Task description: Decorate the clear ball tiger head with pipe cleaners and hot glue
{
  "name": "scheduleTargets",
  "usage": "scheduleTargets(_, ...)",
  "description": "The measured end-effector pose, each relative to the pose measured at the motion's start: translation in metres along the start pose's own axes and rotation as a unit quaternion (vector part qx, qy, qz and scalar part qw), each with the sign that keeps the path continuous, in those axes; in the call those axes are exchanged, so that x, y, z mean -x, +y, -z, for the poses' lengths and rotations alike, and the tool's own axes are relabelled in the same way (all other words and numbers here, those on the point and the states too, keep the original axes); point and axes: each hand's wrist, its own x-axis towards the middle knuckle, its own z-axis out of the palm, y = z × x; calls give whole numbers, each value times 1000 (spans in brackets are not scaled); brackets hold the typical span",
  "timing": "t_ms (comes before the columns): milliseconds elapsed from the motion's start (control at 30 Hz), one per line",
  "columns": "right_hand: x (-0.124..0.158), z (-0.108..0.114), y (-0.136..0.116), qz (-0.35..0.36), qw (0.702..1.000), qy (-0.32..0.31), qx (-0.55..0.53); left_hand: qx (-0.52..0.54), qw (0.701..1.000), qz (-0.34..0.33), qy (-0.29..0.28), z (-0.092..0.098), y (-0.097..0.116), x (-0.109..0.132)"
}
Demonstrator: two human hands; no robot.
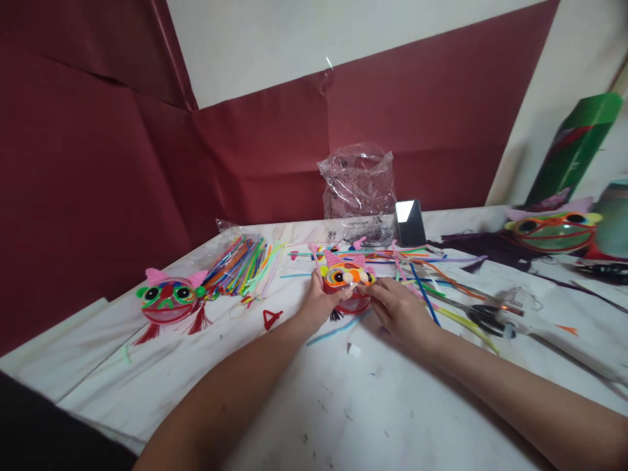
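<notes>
At the middle of the table, a small animal-face craft (pixel 347 277) of coloured pipe cleaners stands between my hands, with pink ears, round black eyes, a pale nose and a red lower part. My left hand (pixel 321 299) grips it by its left side, thumb across the front. The fingers of my right hand (pixel 395 307) are pinched together against the face just right of the nose; whatever is between them is too small to make out. Below the craft, a blue pipe cleaner (pixel 338 329) lies on the table, and a bent red pipe cleaner (pixel 271 318) rests left of my left hand.
A similar finished-looking face (pixel 169 297) lies left, another (pixel 552 226) at far right. Bundled pipe cleaners (pixel 245 265) sit back left. A phone (pixel 411 224) leans behind, beside a clear plastic bag (pixel 359 186). Scissors (pixel 483 318) and a white glue gun (pixel 554 333) lie right.
</notes>
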Motion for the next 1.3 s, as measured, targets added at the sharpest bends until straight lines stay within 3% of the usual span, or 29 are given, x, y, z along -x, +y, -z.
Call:
scheduleTargets(100,-1,2,-3,5,1000,-3,-1,-8,1000,1,4,0,2,1)
scheduleTargets(267,-5,1,-2,-107,983,32,-145,-5,1000,-3,15,0,3,0)
scheduleTargets(333,-4,0,1,-118,979,49,-156,15,1000,-6,13,1,1,-2)
scheduleTargets(600,2,0,2,25,998,36,-46,35,999,0,18,3,-3,-6)
scheduleTargets(667,2,0,1,33,998,29,-39,36,999,2,14,3,-2,-6)
scheduleTargets(733,0,0,2,-10,997,40,-71,39,999,5,9,2,-3,-6)
scheduleTargets(867,-4,-3,8,-238,957,82,-147,39,999,6,22,4,-6,-7)
scheduleTargets(967,-6,-8,11,-348,911,19,-218,41,999,-4,16,7,-7,-8)
scheduleTargets(1067,-5,-13,12,-365,887,-38,-281,40,998,-17,-39,6,-6,-6)
scheduleTargets(1133,-5,-15,11,-356,887,-30,-294,39,997,-15,-65,4,-4,-4)
scheduleTargets(1300,-3,-18,12,-340,884,11,-320,15,998,-22,-60,7,-3,-7)
